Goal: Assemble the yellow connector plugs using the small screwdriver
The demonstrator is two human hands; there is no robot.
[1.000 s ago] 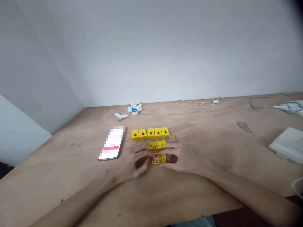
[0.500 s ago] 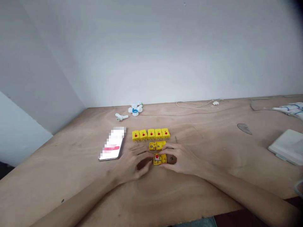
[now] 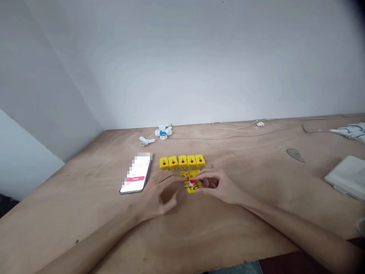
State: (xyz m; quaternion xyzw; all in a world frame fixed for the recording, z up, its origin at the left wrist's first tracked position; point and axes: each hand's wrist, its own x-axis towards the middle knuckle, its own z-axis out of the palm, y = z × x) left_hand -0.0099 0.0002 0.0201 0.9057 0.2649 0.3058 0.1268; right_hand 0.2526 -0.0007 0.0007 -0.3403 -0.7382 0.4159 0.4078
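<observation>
Between my hands lies an opened yellow housing point(image 3: 194, 190) with a white part topped by a red button point(image 3: 191, 182). My right hand point(image 3: 221, 187) has its thumb and fingers around the right side of this housing, gripping it. On the left, my left hand point(image 3: 161, 194) is curved with thumb and fingers apart, its forefinger reaching close to the housing. Just behind are an empty yellow half-shell point(image 3: 194, 174) and a smaller yellow piece point(image 3: 184, 175). Farther back, several closed yellow boxes point(image 3: 183, 162) with red buttons stand side by side in a row.
A phone point(image 3: 137, 174) lies left of my left hand. White fittings point(image 3: 163, 133) are near the wall, with a thin white cord point(image 3: 236, 126) to their right. At the right edge sit a white case point(image 3: 346, 177) and a white-and-blue bundle point(image 3: 352, 131).
The yellow housing has turned and shifted slightly away from me. My right hand has moved with it, while the thumb of my left hand has drawn back from it.
</observation>
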